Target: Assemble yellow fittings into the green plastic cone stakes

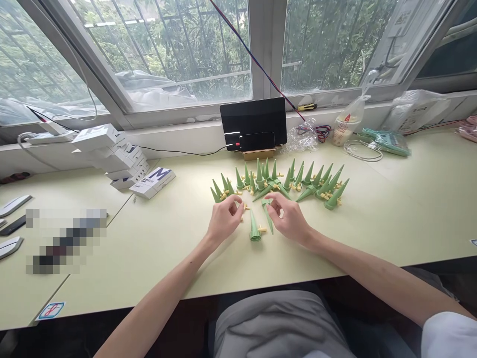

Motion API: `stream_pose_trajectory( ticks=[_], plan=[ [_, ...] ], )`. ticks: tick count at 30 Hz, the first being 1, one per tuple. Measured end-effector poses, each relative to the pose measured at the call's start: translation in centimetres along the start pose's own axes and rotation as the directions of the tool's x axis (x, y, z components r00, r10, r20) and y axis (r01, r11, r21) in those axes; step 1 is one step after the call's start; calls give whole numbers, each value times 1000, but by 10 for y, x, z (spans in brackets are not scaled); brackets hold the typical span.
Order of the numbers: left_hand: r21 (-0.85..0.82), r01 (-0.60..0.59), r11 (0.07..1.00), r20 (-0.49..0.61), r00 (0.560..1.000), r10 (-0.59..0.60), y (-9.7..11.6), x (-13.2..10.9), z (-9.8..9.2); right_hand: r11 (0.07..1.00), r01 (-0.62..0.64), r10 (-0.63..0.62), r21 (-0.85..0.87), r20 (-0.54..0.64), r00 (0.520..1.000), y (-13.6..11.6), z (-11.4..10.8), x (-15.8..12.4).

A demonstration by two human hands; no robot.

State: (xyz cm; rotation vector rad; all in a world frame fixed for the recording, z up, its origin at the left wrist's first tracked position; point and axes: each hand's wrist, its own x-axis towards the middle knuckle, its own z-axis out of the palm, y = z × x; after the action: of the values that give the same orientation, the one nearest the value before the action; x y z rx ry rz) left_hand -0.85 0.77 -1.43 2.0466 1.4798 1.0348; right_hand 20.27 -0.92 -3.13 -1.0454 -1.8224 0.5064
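Note:
My right hand (pixel 289 219) has its finger and thumb curled at the wide end of a green watering spike (pixel 268 218), whose point is toward me. My left hand (pixel 224 219) is closed in a pinch; what lies between its fingertips is hidden, and yellow valve pieces show just beside it. Between the hands another green spike (pixel 255 229) rests on the table, its open end facing me and a yellow valve (pixel 263 229) at its side. Beyond, several green spikes with yellow valves stand in a curved row (pixel 298 179), a few lying on their sides.
A black tablet (pixel 253 119) and a phone (pixel 257 142) lean at the window wall. Stacked white boxes (pixel 115 154) and a single box (pixel 153 182) are at left. A bagged cup (pixel 346 127), a cable (pixel 363 150) and a teal pouch (pixel 391 142) sit at back right.

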Motion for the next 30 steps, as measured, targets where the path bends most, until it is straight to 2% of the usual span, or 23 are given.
stream_pose_trajectory(
  ticks=[6, 10, 13, 16, 20, 25, 28, 30],
  plan=[
    [-68, 30, 997, -223, 974, -44, 1, 6, -8, 994, -20, 14, -110, -49, 999, 13, -3, 6],
    [-111, 24, 994, -336, 940, -61, 1, 7, -12, 980, 39, -39, -196, 2, 999, 16, -4, 8],
    [-147, 19, 989, -376, 924, -74, 1, 7, -14, 980, 97, -85, -174, 78, 993, 16, -4, 9],
    [-186, 24, 982, -382, 919, -95, 2, 6, -13, 981, 125, -100, -148, 167, 981, 18, -2, 10],
    [-214, 19, 977, -375, 922, -100, 3, 5, -10, 973, 99, -40, -207, 269, 962, 25, 4, 13],
    [-193, 12, 981, -349, 934, -80, 2, 6, -8, 957, 89, -4, -275, 296, 955, 31, 7, 15],
    [-158, 34, 987, -266, 961, -76, -1, 8, -10, 956, 92, -6, -279, 295, 956, 31, 7, 15],
    [-107, 37, 994, -149, 987, -53, -4, 10, -11, 958, 94, -11, -272, 290, 957, 30, 6, 15]
  ],
)
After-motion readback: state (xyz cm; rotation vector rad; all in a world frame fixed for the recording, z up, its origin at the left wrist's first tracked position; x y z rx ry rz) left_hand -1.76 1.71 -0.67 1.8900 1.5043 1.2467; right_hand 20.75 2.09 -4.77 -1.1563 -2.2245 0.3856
